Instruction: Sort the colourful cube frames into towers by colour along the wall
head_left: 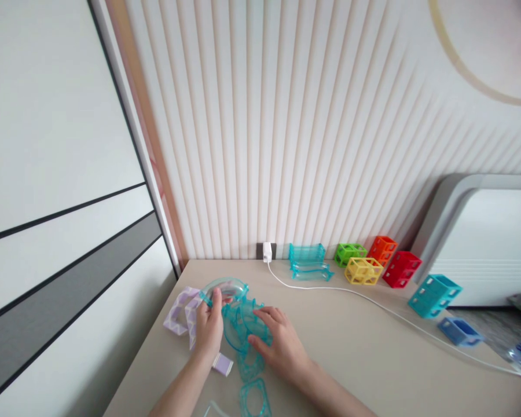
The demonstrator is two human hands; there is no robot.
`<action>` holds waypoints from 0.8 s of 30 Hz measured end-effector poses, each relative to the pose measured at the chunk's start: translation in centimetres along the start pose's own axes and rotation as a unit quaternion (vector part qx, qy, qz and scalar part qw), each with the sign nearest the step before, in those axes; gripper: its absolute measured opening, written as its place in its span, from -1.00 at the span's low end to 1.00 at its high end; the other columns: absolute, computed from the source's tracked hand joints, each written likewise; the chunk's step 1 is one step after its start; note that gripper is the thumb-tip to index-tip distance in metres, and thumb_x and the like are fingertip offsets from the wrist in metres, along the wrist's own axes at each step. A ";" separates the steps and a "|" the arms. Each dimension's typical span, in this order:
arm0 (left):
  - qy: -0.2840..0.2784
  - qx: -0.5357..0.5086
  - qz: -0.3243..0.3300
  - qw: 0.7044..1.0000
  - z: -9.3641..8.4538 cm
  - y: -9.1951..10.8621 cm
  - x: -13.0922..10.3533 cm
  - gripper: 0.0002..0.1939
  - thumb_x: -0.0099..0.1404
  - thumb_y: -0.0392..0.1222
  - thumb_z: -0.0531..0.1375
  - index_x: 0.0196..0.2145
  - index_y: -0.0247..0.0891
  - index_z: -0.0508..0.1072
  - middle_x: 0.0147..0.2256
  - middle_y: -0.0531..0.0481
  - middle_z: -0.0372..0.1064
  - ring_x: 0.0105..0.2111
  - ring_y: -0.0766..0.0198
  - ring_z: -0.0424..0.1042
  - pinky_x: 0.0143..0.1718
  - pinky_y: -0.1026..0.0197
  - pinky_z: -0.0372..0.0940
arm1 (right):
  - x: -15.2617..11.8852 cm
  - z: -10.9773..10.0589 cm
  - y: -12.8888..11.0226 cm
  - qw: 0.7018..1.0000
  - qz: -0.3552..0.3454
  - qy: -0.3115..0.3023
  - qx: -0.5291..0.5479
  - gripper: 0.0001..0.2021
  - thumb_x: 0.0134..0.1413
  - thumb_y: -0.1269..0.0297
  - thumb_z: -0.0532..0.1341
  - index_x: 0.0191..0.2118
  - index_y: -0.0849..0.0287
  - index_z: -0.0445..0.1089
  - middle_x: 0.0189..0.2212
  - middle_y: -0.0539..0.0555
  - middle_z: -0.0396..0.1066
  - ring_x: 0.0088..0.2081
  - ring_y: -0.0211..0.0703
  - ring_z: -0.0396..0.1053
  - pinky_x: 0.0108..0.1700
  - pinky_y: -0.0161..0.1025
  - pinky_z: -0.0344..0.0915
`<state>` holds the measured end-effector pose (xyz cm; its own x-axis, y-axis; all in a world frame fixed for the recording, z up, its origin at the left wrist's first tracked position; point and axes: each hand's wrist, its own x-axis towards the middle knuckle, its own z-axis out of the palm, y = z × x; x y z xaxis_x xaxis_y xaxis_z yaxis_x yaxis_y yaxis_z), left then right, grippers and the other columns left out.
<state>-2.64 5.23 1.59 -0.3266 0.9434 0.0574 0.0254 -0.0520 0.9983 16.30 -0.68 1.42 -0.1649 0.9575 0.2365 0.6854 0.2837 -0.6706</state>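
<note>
My left hand [209,324] is closed around a clear teal curved track piece [230,285], with the thumb on top of it. My right hand [282,344] grips another clear teal track piece [252,314], thumb on the near side and fingers on the far side. The two pieces meet or overlap between my hands; whether they are joined, I cannot tell. More teal plastic lies under and in front of them, including a flat teal frame with a round opening [266,399]. Beside my left hand lies a lilac and white chain of wedge-shaped blocks [176,324], partly covered by that hand.
Teal straight track pieces [307,255] lie by the wall. To the right stand green [349,255], yellow [363,271], orange [382,250], red [402,269], teal [434,296] and blue [460,331] open-sided blocks. A white charger cable [351,289] crosses the tabletop [330,341].
</note>
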 end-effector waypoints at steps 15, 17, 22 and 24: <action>-0.073 0.037 0.029 0.996 0.7 -0.8 -0.3 -0.41 0.28 0.44 0.11 -0.29 -0.16 0.55 -0.29 -0.23 0.64 -0.14 -0.15 0.63 -0.02 -0.15 0.48 | 0.3 1.3 2.6 0.967 0.084 0.090 0.223 -0.40 0.33 -0.31 -0.04 -0.31 0.06 0.49 -0.37 0.11 0.55 -0.30 -0.04 0.50 -0.12 -0.14 0.41; -0.074 0.037 0.034 0.996 0.8 -0.7 -0.3 -0.42 0.28 0.44 0.10 -0.30 -0.14 0.55 -0.28 -0.23 0.64 -0.15 -0.14 0.64 -0.05 -0.12 0.50 | 0.5 1.7 3.1 0.956 0.109 0.111 0.248 -0.36 0.29 -0.38 -0.07 -0.35 0.07 0.44 -0.40 0.10 0.54 -0.33 -0.06 0.49 -0.17 -0.14 0.42; -0.070 0.040 0.050 0.996 0.9 -0.5 -0.6 -0.39 0.26 0.46 0.11 -0.29 -0.17 0.55 -0.34 -0.22 0.63 -0.21 -0.13 0.64 -0.10 -0.10 0.50 | 1.3 1.2 4.1 0.912 0.149 0.177 0.339 -0.32 0.15 -0.49 0.00 -0.28 0.11 0.40 -0.30 0.20 0.59 -0.25 0.02 0.56 -0.08 -0.03 0.45; -0.066 0.041 0.060 0.995 0.9 -0.1 -0.7 -0.35 0.24 0.48 0.12 -0.30 -0.21 0.56 -0.37 -0.22 0.62 -0.25 -0.12 0.63 -0.14 -0.08 0.50 | 1.6 0.1 4.2 0.891 0.157 0.197 0.377 -0.30 0.09 -0.51 0.05 -0.20 0.12 0.40 -0.25 0.23 0.60 -0.27 0.03 0.57 -0.10 -0.02 0.45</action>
<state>-1.56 4.82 1.45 -0.1894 0.9672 0.1691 0.1353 -0.1449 0.9802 18.82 2.03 -1.09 0.3141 0.9458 0.0829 -0.0418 0.1010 -0.9940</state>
